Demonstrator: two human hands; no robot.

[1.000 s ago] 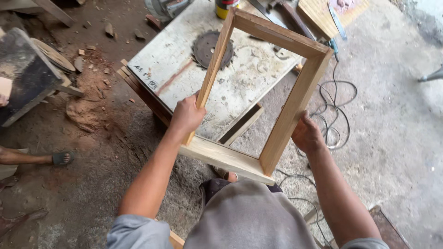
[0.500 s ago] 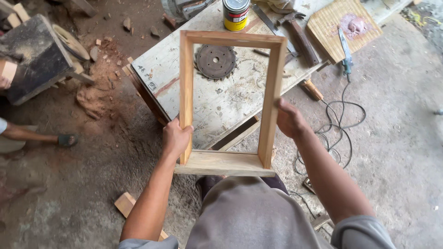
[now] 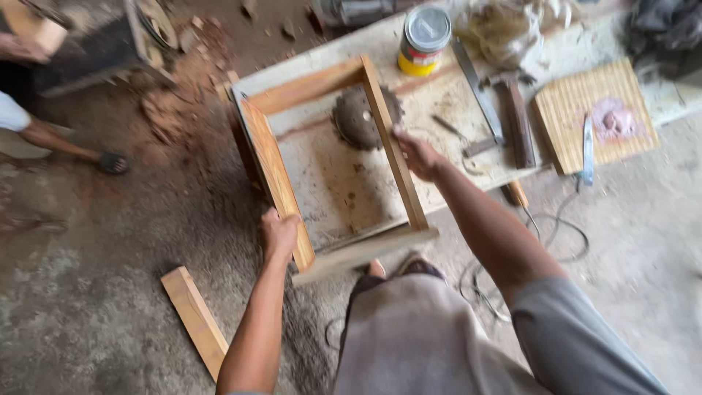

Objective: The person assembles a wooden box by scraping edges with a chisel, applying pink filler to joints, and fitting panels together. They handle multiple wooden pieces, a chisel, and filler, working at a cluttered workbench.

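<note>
I am looking down at a rectangular wooden frame (image 3: 333, 164) that I am holding over the near end of the table (image 3: 468, 110). All four rails are showing as joined: two long side rails, a far cross rail and a paler near cross rail, so I am judging the assembly itself as done. What is remaining, as far as I can tell, is getting it settled; whether its far end is already touching the table top or hanging just above it, I cannot tell.

My left hand (image 3: 280, 235) is gripping the left side rail close to the near corner, fingers wrapped around the wood. My right hand (image 3: 417, 153) is clamping the right side rail about halfway along its length.

The frame's long axis is running away from me, leaning a little toward the upper left of the view, with the short near rail jutting past the table's edge above my knees. Its open face is turned up toward the camera, lying close to flat, the left rail rolled slightly so that its broad face is showing.

Through the opening I am seeing a circular saw blade (image 3: 362, 117) on the table. Beyond the frame a yellow tin (image 3: 424, 42) is standing, with a hammer (image 3: 515, 117) to its right, and a loose wooden offcut (image 3: 196, 320) is lying on the floor by my left arm.
</note>
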